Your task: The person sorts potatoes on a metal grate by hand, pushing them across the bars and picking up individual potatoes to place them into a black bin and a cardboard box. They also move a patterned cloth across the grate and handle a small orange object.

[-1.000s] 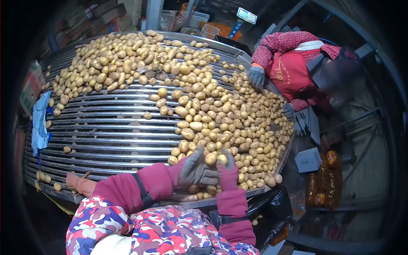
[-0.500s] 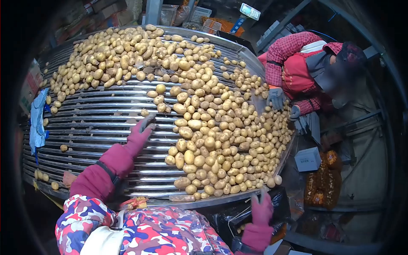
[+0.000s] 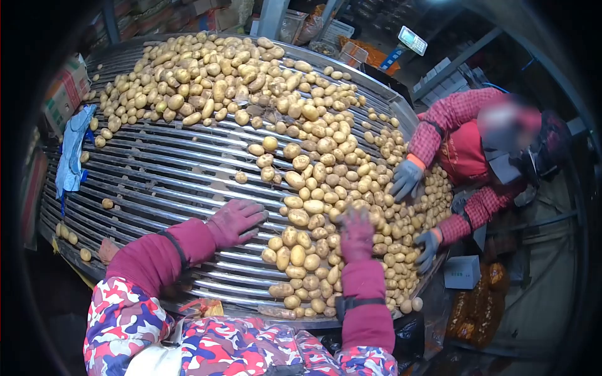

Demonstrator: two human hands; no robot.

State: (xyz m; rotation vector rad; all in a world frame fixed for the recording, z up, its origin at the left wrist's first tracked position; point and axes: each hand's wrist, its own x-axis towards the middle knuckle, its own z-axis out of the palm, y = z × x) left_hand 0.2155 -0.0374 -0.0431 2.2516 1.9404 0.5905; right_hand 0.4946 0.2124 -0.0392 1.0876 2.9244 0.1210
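My left hand (image 3: 236,222), in a dark pink glove, lies palm down over the metal bars of the slatted table (image 3: 188,163). Its fingers are stretched out with nothing in them, a little left of the potato pile (image 3: 326,169). Gloved the same way, my right hand (image 3: 357,235) rests on potatoes near the front of the pile. Its fingers point forward and look apart, though slightly blurred, and the palm side is hidden. One loose potato (image 3: 241,177) sits on the bars beyond my left hand.
Across the right edge, a co-worker in a red checked sleeve (image 3: 461,109) has one grey-gloved hand (image 3: 407,178) on the potatoes and another (image 3: 429,249) at the rim. A blue cloth (image 3: 74,150) hangs at the left. A white box (image 3: 462,272) stands right of the table.
My right hand has come from beyond the front rim onto the potatoes. My left hand has moved right and nearer, its fingers now flat. The co-worker's hands have spread apart. The view has shifted.
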